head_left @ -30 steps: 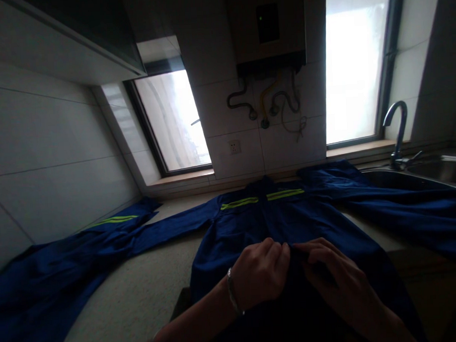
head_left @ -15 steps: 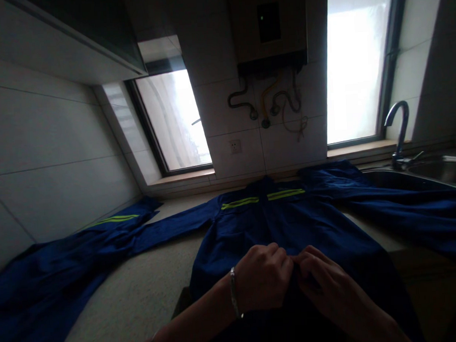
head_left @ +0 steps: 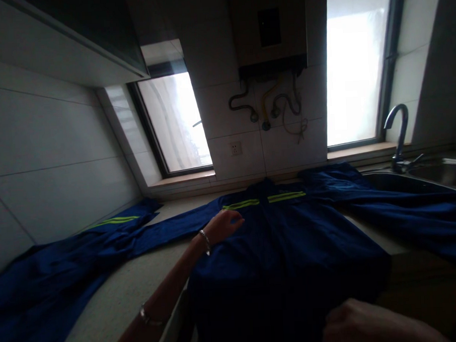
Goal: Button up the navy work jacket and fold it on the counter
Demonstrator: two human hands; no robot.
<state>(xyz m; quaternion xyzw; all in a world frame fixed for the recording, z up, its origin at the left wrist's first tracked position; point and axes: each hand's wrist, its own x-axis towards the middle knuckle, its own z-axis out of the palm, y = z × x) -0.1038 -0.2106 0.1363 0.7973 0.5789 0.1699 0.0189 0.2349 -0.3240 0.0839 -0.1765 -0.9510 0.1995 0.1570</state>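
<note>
A dark blue work jacket point(head_left: 253, 240) with yellow-green stripes lies spread front up, its lower part draped over the counter's front edge. My left hand point(head_left: 223, 225), with bracelets on the arm, is over the jacket's chest just below the left stripe. Its fingers are loosely bent, with a gap between them and nothing visible in them. At the lower right, my right hand point(head_left: 355, 321) is beside the hanging hem. Its fingers are lost in shadow, so I cannot make out whether they grip the cloth.
More blue clothing point(head_left: 66, 269) with a yellow-green stripe covers the left counter point(head_left: 142, 275). Other blue cloth point(head_left: 411, 208) lies at the right, by the sink point(head_left: 455, 173) and faucet point(head_left: 400, 133). A water heater point(head_left: 270, 28) with hoses hangs on the wall between two windows.
My hands were together at the jacket's front middle and have parted. The left moved up and left to the chest; the right moved down and right. The jacket's lower front now lies lower.
</note>
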